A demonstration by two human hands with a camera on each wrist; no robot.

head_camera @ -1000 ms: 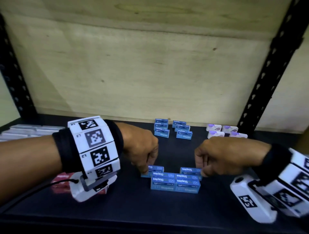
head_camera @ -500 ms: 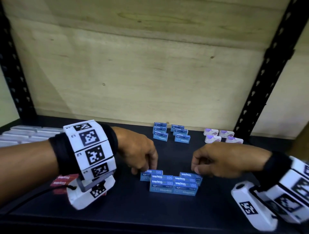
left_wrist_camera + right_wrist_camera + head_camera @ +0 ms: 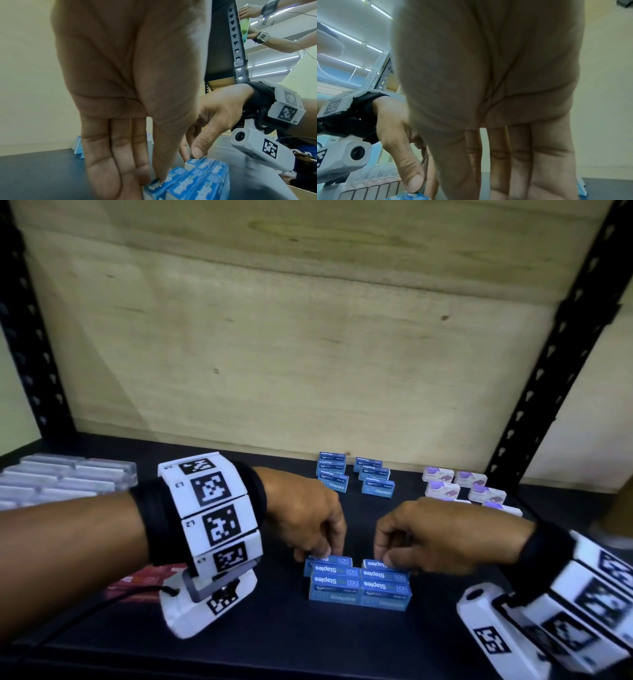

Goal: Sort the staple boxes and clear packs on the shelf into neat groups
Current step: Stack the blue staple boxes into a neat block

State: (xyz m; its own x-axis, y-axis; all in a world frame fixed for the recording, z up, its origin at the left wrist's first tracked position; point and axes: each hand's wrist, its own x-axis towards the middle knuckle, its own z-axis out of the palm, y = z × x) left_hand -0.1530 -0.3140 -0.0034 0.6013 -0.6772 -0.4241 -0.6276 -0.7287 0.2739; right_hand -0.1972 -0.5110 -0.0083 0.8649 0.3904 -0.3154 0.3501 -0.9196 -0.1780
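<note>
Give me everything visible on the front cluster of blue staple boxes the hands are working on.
The front cluster of blue staple boxes sits near the front of the dark shelf: small cardboard-looking boxes printed "Staples" in white, packed side by side in two columns stepping up towards the back. The left hand pinches the rear left box, the right hand the rear right box. The exact count is unclear.

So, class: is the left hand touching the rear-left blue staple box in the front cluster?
Touching. In the left wrist view, the left hand has its thumb tip and fingers pinching the end of the rear-left blue staple box.
</note>
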